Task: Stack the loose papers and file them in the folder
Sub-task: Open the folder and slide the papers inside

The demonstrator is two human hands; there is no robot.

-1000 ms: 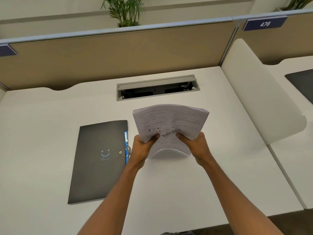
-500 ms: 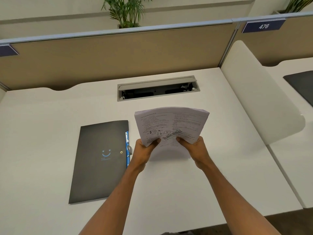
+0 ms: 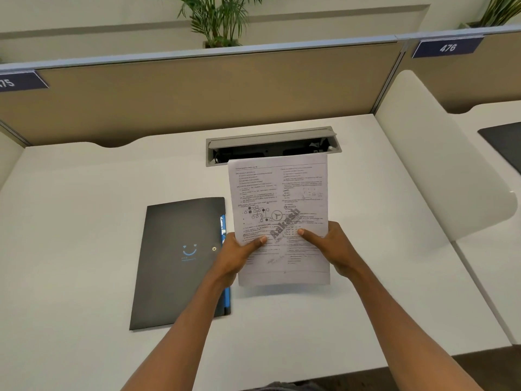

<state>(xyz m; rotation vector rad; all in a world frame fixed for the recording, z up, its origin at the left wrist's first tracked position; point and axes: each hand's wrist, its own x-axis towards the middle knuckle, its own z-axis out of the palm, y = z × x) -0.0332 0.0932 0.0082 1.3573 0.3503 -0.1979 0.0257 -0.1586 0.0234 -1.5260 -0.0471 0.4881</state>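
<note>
Both hands are holding a stack of papers (image 3: pixel 279 210) above the white tabletop (image 3: pixel 84 221), printed side facing up toward the camera. The left hand (image 3: pixel 236 256) is closing around the stack's lower left edge, with its thumb pressing on the top sheet and its other fingers hiding underneath. The right hand (image 3: pixel 334 249) is gripping the lower right edge in the same way, thumb lying across the print. The stack is sitting upright in portrait position, its edges looking fairly even, and a faint shadow is falling on the tabletop just below its bottom edge. The top sheet is showing two columns of small text, a diagram of linked squares and circles, and a grey slanted watermark across the middle.

A dark folder (image 3: pixel 180 261) is lying flat and closed on the tabletop just to the left of the papers, with a blue smiling mark on its cover and a blue strip showing along its right edge. The left hand and wrist are overlapping that right edge in the view. Beyond the papers, a grey cable slot (image 3: pixel 270 143) is standing open in the tabletop, and the top of the stack is covering part of its front rim. A tan partition (image 3: pixel 197 88) is running along the back, with a potted plant (image 3: pixel 220 21) rising behind it.
</note>
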